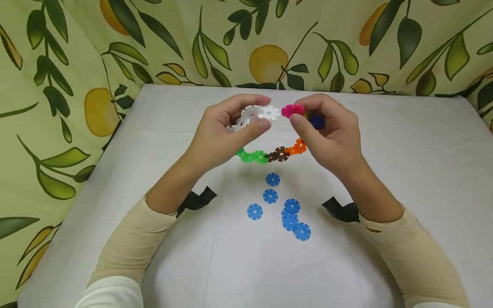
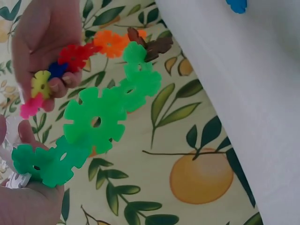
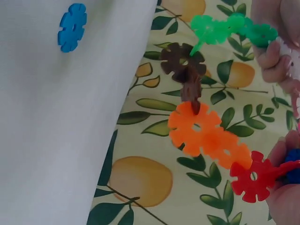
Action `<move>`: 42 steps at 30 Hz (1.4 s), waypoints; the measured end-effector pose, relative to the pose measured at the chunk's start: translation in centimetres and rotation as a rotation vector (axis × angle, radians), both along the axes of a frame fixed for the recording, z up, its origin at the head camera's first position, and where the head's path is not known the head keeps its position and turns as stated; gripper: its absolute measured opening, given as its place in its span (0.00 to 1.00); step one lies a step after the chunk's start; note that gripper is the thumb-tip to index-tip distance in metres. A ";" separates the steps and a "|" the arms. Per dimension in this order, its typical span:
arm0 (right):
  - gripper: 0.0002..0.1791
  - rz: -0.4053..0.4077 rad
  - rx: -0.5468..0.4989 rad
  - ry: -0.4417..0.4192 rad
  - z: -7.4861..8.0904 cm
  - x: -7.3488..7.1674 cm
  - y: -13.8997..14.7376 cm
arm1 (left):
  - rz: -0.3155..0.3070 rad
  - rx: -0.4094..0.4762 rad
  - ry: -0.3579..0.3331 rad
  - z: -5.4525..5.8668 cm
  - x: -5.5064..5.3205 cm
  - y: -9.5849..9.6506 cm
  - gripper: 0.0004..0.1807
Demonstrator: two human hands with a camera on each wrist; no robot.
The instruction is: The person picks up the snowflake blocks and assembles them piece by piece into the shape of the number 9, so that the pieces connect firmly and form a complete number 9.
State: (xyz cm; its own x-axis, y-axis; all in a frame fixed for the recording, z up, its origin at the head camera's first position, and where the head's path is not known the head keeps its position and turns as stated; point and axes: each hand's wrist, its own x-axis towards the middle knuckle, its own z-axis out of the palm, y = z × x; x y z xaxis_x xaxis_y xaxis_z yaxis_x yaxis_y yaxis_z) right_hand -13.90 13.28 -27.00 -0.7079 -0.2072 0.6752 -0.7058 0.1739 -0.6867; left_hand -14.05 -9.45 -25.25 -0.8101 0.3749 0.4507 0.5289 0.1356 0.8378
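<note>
A chain of slotted, flower-shaped plastic discs hangs in a loop between both hands above the table. My left hand (image 1: 217, 134) pinches the end with white discs (image 1: 269, 113) between thumb and fingers. At the other end, my right hand (image 1: 337, 132) pinches a pink disc (image 1: 291, 111), which faces the white one across a small gap. Yellow (image 2: 41, 83) and dark blue discs (image 1: 317, 122) follow the pink one, the latter by the right fingers. Red discs (image 3: 253, 177), orange discs (image 3: 194, 129), brown discs (image 1: 281, 154) and green discs (image 2: 95, 121) make up the hanging part.
Several loose blue discs (image 1: 270, 196) lie on the white table (image 1: 231, 265) below the chain, some overlapping (image 1: 289, 220). Black straps (image 1: 197, 199) stick out from both wrists. A leaf-and-fruit patterned cloth (image 1: 308, 47) hangs behind the table and at its left.
</note>
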 end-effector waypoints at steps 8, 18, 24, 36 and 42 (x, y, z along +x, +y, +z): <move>0.08 0.065 0.035 0.030 0.4 0.6 0.0 | -0.010 -0.075 -0.014 -0.1 0.1 0.0 0.22; 0.07 0.083 0.165 0.032 0.7 0.7 0.7 | -0.043 -0.169 0.003 0.2 0.2 -0.3 0.19; 0.05 0.059 0.226 0.050 0.8 0.8 0.7 | -0.051 -0.189 0.018 0.4 0.3 -0.6 0.18; 0.04 0.023 0.372 0.092 0.9 1.5 0.7 | -0.088 -0.319 -0.030 0.5 0.4 -0.7 0.19; 0.04 0.011 0.280 0.060 0.8 1.7 0.2 | -0.071 -0.292 -0.056 -0.1 0.3 -0.2 0.19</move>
State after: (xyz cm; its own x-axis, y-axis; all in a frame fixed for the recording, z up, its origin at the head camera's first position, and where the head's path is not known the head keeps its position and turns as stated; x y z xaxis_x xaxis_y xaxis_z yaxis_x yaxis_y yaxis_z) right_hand -12.16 13.52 -26.16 -0.6655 -0.3985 0.6311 -0.7464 0.3429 -0.5704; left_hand -13.79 -9.68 -25.35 -0.7975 0.5391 0.2709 0.5000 0.3393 0.7968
